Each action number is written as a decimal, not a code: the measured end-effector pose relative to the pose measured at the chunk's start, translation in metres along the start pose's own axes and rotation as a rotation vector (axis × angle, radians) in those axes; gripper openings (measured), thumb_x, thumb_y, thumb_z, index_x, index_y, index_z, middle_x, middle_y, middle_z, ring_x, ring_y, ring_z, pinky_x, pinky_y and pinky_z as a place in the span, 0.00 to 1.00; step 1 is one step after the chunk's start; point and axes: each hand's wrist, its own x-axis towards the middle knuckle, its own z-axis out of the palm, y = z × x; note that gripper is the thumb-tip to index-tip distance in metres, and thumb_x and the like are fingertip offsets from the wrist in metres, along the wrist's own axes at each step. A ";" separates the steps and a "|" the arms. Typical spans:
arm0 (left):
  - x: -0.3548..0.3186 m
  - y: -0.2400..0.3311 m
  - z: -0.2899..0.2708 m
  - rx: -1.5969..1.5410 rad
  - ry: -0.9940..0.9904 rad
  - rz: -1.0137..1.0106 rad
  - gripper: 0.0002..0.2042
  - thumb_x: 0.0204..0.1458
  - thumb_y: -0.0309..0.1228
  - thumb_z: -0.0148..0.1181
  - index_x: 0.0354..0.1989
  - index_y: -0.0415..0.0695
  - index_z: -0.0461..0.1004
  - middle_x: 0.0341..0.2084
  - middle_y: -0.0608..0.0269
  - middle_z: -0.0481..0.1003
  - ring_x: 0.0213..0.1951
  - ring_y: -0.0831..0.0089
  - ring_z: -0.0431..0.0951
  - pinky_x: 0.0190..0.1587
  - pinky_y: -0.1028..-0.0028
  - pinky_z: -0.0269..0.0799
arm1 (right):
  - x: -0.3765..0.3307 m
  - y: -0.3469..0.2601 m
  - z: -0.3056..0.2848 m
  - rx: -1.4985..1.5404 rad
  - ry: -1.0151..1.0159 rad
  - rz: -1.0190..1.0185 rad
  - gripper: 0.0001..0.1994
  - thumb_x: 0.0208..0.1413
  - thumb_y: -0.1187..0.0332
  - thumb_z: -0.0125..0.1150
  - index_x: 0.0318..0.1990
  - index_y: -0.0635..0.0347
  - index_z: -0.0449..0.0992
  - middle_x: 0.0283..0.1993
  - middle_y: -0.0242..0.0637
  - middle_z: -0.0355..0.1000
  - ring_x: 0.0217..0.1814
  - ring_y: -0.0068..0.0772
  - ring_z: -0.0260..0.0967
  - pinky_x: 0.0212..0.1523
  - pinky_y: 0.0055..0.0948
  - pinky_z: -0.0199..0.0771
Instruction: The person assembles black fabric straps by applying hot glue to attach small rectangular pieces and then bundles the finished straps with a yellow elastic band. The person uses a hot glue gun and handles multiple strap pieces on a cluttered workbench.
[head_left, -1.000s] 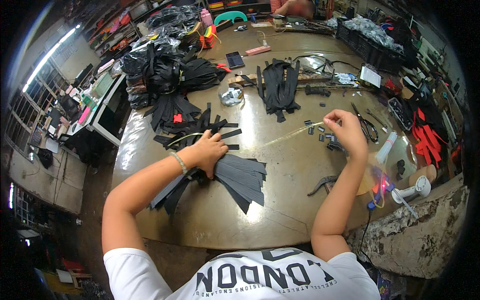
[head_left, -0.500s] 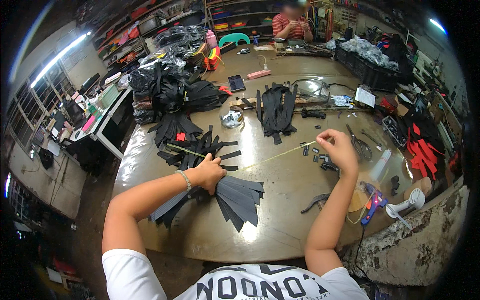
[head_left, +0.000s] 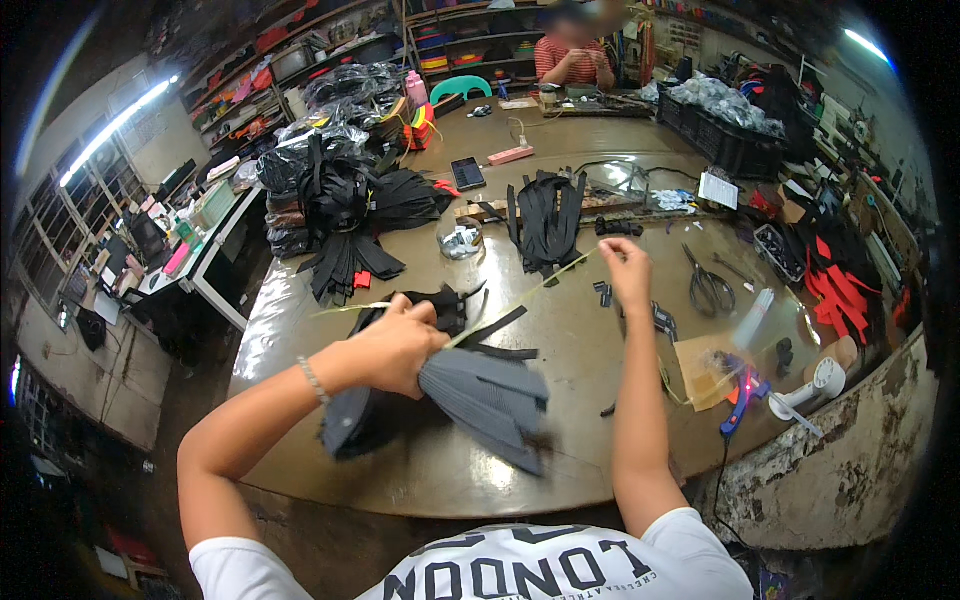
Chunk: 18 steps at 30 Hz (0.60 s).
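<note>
My left hand [head_left: 405,345] is closed around the middle of a bundle of dark grey and black webbing strips [head_left: 485,398]. The strips fan out on both sides of my fist, and those nearest me are smeared by motion. A thin yellowish string [head_left: 522,298] runs from the bundle up to my right hand [head_left: 628,272], which pinches its end between closed fingertips. The string looks taut. Its other end sticks out to the left of my left hand. How it passes around the bundle is hidden by my fingers.
Small black buckles [head_left: 662,322], scissors [head_left: 708,285] and a blue glue gun [head_left: 740,400] lie to the right. Further back are a black strap bundle [head_left: 548,222], a clear jar [head_left: 460,238] and a phone [head_left: 467,173]. A person in a striped shirt [head_left: 560,68] sits across the table.
My left hand has turned the strip bundle and raised it slightly. My right hand has moved left and away from me, so the string slants more steeply.
</note>
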 end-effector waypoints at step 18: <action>-0.042 -0.025 -0.082 -0.790 0.358 -0.327 0.27 0.31 0.29 0.73 0.45 0.34 0.74 0.41 0.62 0.77 0.43 0.75 0.73 0.52 0.75 0.67 | -0.015 -0.011 0.007 0.193 -0.317 0.148 0.11 0.55 0.64 0.67 0.38 0.62 0.82 0.30 0.26 0.75 0.31 0.15 0.66 0.34 0.20 0.66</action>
